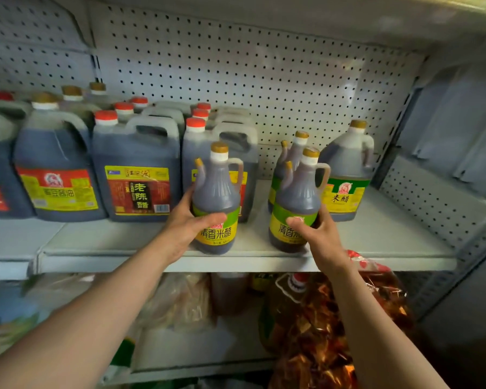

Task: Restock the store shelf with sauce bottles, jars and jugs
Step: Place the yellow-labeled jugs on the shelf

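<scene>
Your left hand (190,220) wraps round the lower body of a dark vinegar bottle with a gold cap and a yellow-green label (216,203), thumb across the front of the label, fingers behind. That bottle stands upright at the front edge of the pale grey metal shelf (390,242), just in front of a row of large dark jugs with red caps (136,169).

Your right hand (319,234) grips a second matching gold-capped vinegar bottle (298,197) low on its right side, thumb on the label. This one also stands upright near the shelf's front, with a third bottle of the same kind (295,153) close behind it. Just to its right sits a larger gold-capped jug with a green-and-yellow label (345,175). Behind everything runs white perforated backing board (264,66). Below the shelf lie clear bags of reddish goods (334,318).
</scene>
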